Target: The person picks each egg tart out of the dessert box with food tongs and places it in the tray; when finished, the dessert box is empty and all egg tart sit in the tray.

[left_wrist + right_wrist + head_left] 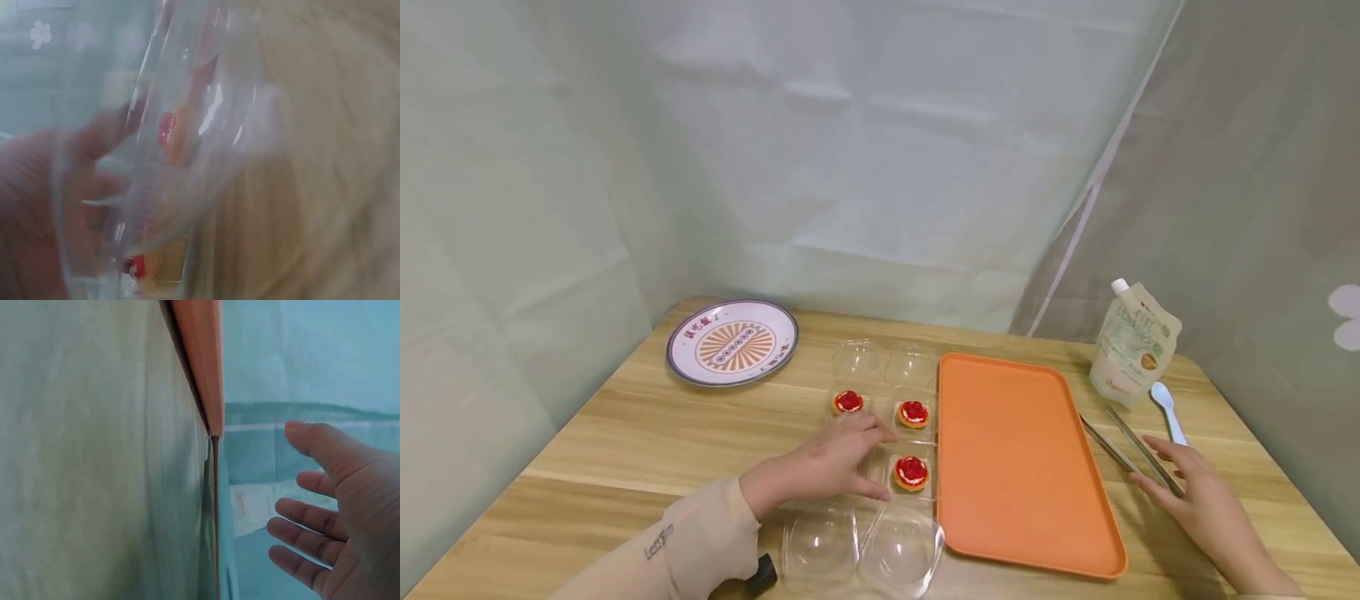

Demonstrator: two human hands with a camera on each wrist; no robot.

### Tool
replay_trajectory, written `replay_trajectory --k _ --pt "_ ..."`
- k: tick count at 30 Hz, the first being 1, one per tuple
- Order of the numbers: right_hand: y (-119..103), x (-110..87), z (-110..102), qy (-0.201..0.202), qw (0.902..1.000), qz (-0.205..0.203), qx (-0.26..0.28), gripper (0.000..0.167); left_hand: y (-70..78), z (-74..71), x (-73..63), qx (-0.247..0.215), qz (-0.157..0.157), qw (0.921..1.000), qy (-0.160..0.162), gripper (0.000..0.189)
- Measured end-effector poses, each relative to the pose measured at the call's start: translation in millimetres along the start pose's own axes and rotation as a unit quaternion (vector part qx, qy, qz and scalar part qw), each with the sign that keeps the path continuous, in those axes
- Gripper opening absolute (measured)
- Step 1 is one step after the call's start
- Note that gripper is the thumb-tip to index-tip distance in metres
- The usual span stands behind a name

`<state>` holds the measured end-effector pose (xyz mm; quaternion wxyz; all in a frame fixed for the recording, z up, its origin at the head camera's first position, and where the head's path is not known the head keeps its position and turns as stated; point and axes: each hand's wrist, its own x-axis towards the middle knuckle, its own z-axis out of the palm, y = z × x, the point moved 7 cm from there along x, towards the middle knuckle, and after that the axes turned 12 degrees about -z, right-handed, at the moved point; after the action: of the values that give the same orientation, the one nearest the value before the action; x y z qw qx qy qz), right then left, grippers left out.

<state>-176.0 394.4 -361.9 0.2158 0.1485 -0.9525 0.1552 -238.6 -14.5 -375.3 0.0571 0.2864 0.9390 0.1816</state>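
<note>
My left hand point(838, 454) hovers over a clear plastic container with its fingers spread and holds nothing. Red-topped tarts sit in its compartments: a back left tart point(849, 402), a back right tart point(913, 414) and a front right tart point(912, 473), close to my thumb. The hand covers the front left compartment. In the left wrist view a clear lid point(219, 119) stands in front of the fingers and a tart point(167, 131). My right hand point(1213, 500), fingers apart and empty, is just over the metal tongs point(1123, 450) on the table.
An orange tray point(1022, 458) lies between the container and the tongs. Behind the tongs stands a spouted pouch point(1135, 346), with a light blue spoon point(1168, 410) beside it. A patterned plate point(732, 342) is at the back left. Curtains point(850, 167) hang close behind the table.
</note>
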Motion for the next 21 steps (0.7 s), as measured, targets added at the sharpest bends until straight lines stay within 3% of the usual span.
replay_trajectory --k 6,21 --pt "12 -6.9 1 -0.004 0.9997 0.018 -0.016 0.055 -1.5 2.7 2.0 -0.005 -0.001 1.0000 0.005 0.074" --pt "35 -18.5 8 -0.063 0.9961 0.057 -0.023 0.056 -6.0 4.1 3.3 -0.029 0.000 0.9996 0.004 0.072"
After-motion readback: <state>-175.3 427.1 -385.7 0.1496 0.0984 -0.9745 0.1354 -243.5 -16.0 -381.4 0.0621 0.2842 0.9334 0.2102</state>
